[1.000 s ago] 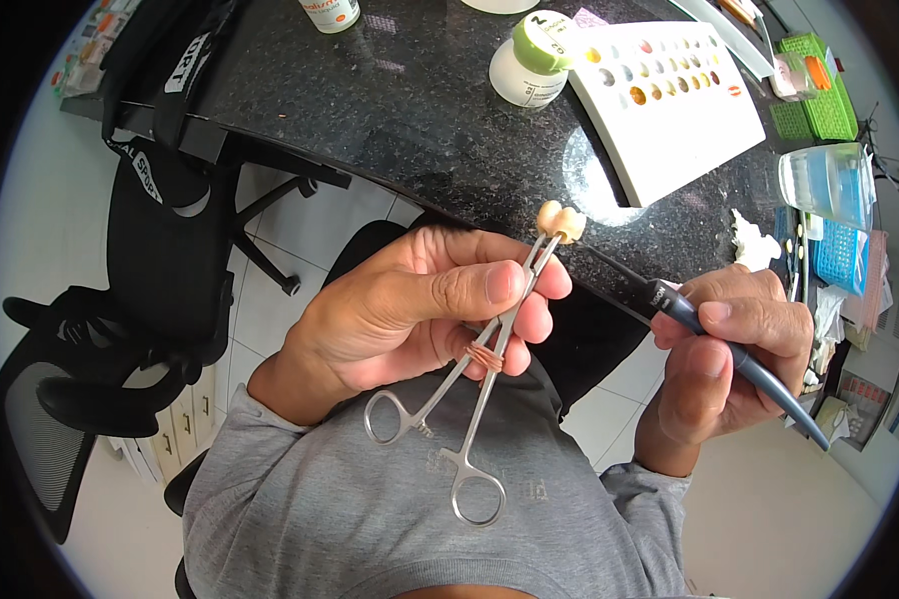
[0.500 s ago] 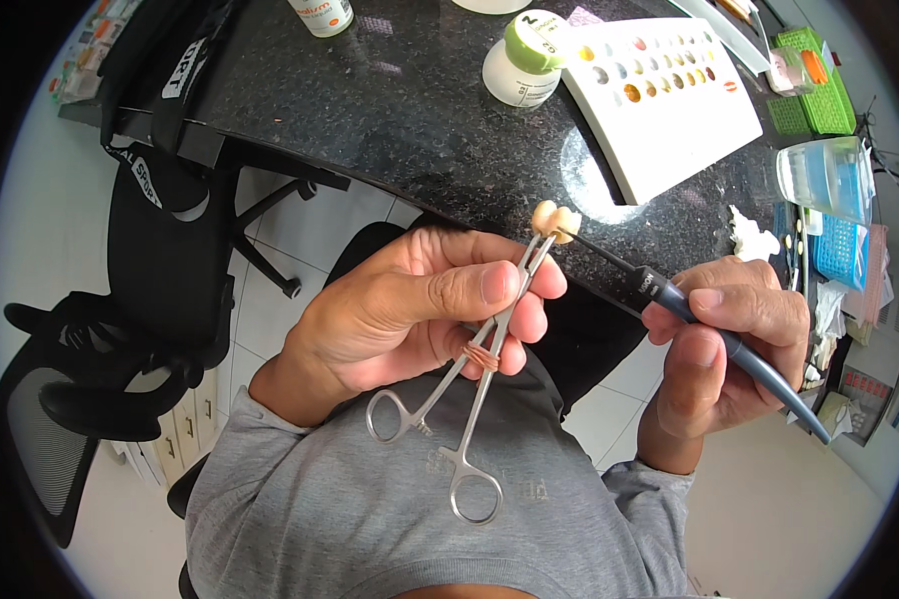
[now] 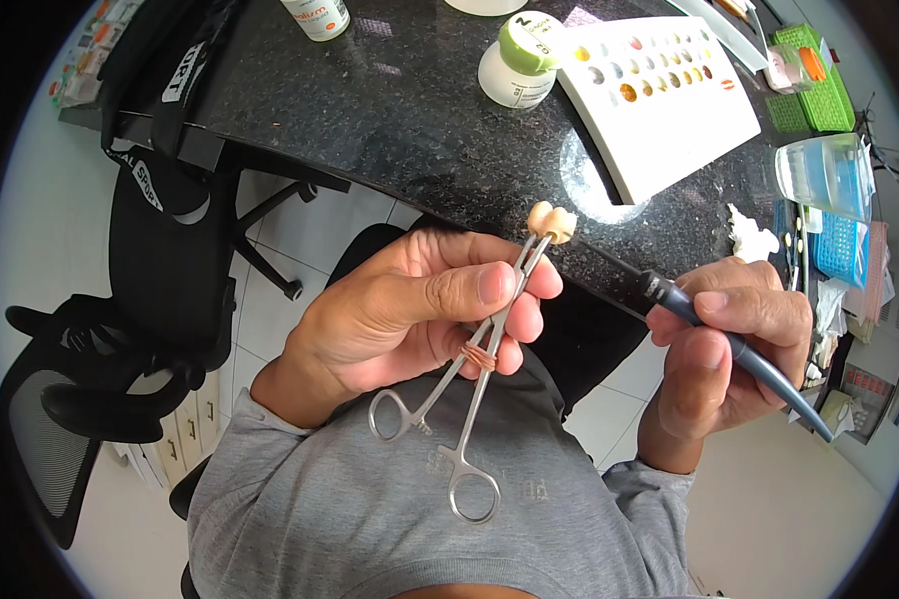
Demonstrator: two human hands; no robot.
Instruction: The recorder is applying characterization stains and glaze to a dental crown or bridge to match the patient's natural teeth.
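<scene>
My left hand (image 3: 390, 309) is closed around steel forceps (image 3: 469, 424), thumb on the shanks, with a reddish band (image 3: 477, 357) wound round them and the finger loops hanging below. The forceps' tips grip a small cream-coloured dental crown (image 3: 551, 222) at the table's front edge. My right hand (image 3: 719, 359) pinches a dark slim-tipped brush-like tool (image 3: 774, 381) at the right, its thin tip pointing up-left, just right of and below the crown; whether it touches is unclear.
The dark stone table (image 3: 390, 130) bears a white palette (image 3: 679, 130) of coloured spots, a green-lidded jar (image 3: 514, 75), a white bottle (image 3: 315, 15), a clear container (image 3: 819, 175), blue (image 3: 839, 250) and green (image 3: 824, 100) baskets. A black chair (image 3: 160, 270) stands at left.
The crown and forceps have shifted slightly left. The tool's tip rose to the crown half a second ago and has since drawn back slightly down-right.
</scene>
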